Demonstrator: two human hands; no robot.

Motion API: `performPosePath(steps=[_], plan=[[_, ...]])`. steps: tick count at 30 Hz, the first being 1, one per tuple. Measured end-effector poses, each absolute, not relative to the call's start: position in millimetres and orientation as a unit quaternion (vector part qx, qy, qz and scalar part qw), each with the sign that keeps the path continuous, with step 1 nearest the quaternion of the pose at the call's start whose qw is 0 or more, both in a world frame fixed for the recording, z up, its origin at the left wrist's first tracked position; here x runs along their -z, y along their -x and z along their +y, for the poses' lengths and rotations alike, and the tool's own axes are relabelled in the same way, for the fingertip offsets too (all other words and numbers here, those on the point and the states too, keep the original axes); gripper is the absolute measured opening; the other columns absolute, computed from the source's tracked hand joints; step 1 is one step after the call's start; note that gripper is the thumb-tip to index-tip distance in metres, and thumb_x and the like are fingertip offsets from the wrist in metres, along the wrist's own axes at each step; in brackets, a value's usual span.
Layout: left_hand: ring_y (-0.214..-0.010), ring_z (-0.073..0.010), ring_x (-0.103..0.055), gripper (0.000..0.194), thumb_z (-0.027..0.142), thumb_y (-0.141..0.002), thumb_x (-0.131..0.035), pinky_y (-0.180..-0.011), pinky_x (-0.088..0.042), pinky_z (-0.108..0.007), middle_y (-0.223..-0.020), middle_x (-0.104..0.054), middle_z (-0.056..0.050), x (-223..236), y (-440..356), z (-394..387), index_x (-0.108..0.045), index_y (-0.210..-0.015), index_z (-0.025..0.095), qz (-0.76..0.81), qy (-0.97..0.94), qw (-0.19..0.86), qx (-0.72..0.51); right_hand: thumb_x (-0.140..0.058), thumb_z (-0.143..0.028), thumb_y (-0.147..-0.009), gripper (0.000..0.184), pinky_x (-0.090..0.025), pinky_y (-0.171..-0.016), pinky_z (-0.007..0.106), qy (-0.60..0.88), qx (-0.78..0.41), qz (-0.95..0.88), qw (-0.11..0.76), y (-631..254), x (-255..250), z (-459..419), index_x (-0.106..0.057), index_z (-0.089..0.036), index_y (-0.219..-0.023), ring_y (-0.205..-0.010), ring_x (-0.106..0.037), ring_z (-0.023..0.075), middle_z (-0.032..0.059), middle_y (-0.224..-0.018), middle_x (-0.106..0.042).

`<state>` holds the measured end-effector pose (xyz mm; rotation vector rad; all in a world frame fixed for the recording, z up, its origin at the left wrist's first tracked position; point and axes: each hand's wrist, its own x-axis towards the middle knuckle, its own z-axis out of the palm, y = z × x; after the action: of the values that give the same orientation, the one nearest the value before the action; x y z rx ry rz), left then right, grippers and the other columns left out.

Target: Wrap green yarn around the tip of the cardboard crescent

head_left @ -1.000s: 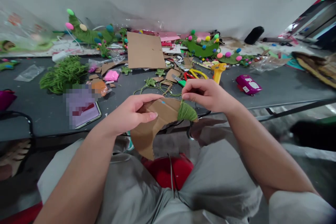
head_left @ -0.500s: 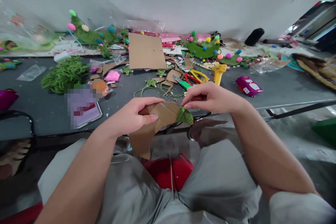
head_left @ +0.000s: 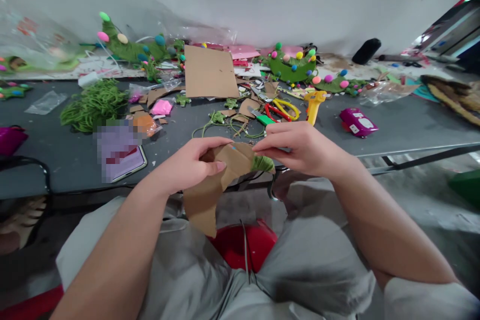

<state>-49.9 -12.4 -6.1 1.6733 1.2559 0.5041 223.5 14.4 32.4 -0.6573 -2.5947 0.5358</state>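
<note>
My left hand (head_left: 193, 162) grips a crescent-shaped piece of cardboard (head_left: 202, 202), thumb on its near face and fingers behind. Green yarn (head_left: 263, 164) is wound round the crescent's right tip; the rest of the cardboard is bare. Closed in a pinch, my right hand (head_left: 303, 147) is at the top edge of the cardboard, beside the inner end of the winding. The yarn strand between its fingertips is mostly hidden now, though it showed earlier. The crescent is held above my lap, at the table's front edge.
A heap of green yarn (head_left: 95, 105) and a phone (head_left: 127, 165) lie at left. Ahead are a flat cardboard sheet (head_left: 210, 72), yellow-handled scissors (head_left: 285, 109) and a yellow glue gun (head_left: 314, 105). Green crescents with pompoms (head_left: 292, 69) stand along the wall. A purple packet (head_left: 359, 122) lies at right.
My right hand has moved from above the wound tip to the cardboard's top edge, its fingers lower and further left. The crescent has tilted slightly; my left hand keeps its grip.
</note>
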Motion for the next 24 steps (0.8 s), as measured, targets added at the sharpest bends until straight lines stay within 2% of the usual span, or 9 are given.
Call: performPosePath(steps=[5,11,16,21,24], plan=[[-0.098,-0.0270,-0.066,0.054,0.038,-0.082,-0.069,-0.083,-0.053,-0.039,-0.117,-0.072,-0.007,2.6,53.4,-13.6,-0.063,-0.134,0.023,0.506,-0.702,0.458,-0.202,-0.063,-0.026,-0.093,0.014,-0.039,-0.064,0.024,0.277,-0.254,-0.893,0.250,-220.2,-25.8,24.2,-0.073,-0.016,-0.090,-0.070,-0.053,0.0110,0.0031,-0.080,-0.065],[-0.107,-0.0286,-0.066,0.055,0.037,-0.080,-0.073,-0.089,-0.054,-0.039,-0.122,-0.071,-0.008,-5.2,52.6,-16.4,-0.064,-0.132,0.020,0.486,-0.680,0.498,-0.231,-0.067,-0.034,-0.089,0.020,-0.038,-0.058,0.024,0.320,-0.351,-0.845,0.243,-224.9,-24.6,33.2,-0.070,-0.014,-0.085,-0.064,-0.049,0.0097,0.0016,-0.074,-0.064],[-0.107,-0.0295,-0.068,0.052,0.034,-0.078,-0.076,-0.090,-0.056,-0.039,-0.119,-0.073,-0.009,-7.6,52.3,-18.5,-0.067,-0.128,0.021,0.478,-0.640,0.540,-0.265,-0.067,-0.037,-0.088,0.024,-0.036,-0.056,0.023,0.326,-0.408,-0.816,0.249,-222.7,-23.7,35.3,-0.069,-0.014,-0.085,-0.062,-0.045,0.0089,0.0004,-0.071,-0.061],[-0.105,-0.0289,-0.071,0.048,0.028,-0.078,-0.078,-0.088,-0.059,-0.038,-0.115,-0.075,-0.007,-8.0,51.1,-22.6,-0.069,-0.124,0.026,0.432,-0.562,0.611,-0.352,-0.067,-0.044,-0.088,0.029,-0.040,-0.060,0.023,0.310,-0.520,-0.747,0.274,-217.8,-12.8,37.2,-0.068,-0.015,-0.089,-0.067,-0.050,0.0099,0.0018,-0.078,-0.061],[-0.108,-0.0301,-0.070,0.051,0.026,-0.076,-0.078,-0.089,-0.060,-0.041,-0.119,-0.073,-0.008,-8.4,45.9,-22.6,-0.067,-0.126,0.024,0.432,-0.522,0.598,-0.427,-0.069,-0.045,-0.086,0.029,-0.037,-0.055,0.021,0.305,-0.570,-0.698,0.306,-208.7,1.5,35.8,-0.066,-0.015,-0.088,-0.059,-0.043,0.0078,-0.0021,-0.068,-0.053]])
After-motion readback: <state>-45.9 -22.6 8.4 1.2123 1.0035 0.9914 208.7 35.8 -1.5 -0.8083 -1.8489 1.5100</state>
